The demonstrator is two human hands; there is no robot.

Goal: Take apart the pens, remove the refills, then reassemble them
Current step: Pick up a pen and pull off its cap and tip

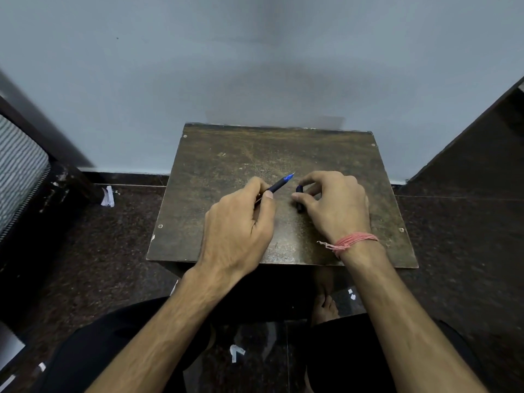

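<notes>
A dark blue pen [279, 184] with a bright blue tip points up and to the right, uncapped, above the small brown table [226, 165]. My left hand [241, 222] grips its rear end between thumb and fingers. My right hand [334, 205] hovers just right of the pen tip, pinching a short dark pen cap [299, 194] between thumb and forefinger. The cap stands roughly upright, a small gap away from the tip. The pen's back end is hidden inside my left fist.
The table stands against a pale blue wall. Dark furniture [482, 154] flanks it on the right, a chair with striped fabric [19, 171] on the left. Paper scraps [107, 197] lie on the dark floor. My knees and a bare foot [324, 307] are below the table.
</notes>
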